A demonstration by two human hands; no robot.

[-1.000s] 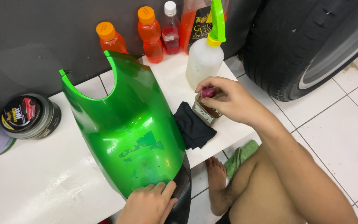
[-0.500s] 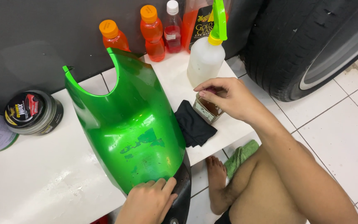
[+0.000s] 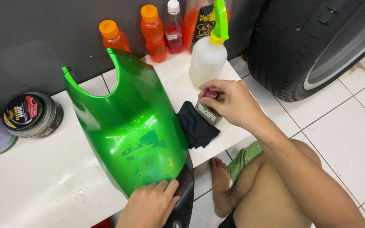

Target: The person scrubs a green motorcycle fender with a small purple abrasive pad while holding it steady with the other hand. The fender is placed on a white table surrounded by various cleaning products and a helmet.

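Observation:
A glossy green curved body panel (image 3: 127,122) with a black lower edge stands on the white tiled ledge (image 3: 43,177). My left hand (image 3: 151,202) rests on its near bottom edge, holding it steady. My right hand (image 3: 229,101) is closed on a small bottle with a pink cap (image 3: 208,107), which sits on the ledge to the right of the panel. A folded black cloth (image 3: 195,124) lies between the panel and the small bottle.
A white spray bottle with a green trigger (image 3: 210,55) stands behind my right hand. Orange and red bottles (image 3: 153,31) line the dark wall. Two round tins (image 3: 32,114) sit at left. A car tyre (image 3: 309,42) is at right; my bare legs and foot (image 3: 220,177) are below.
My right hand has shifted slightly on the small bottle's cap. The view has edged a little; the panel and my left hand stay in place.

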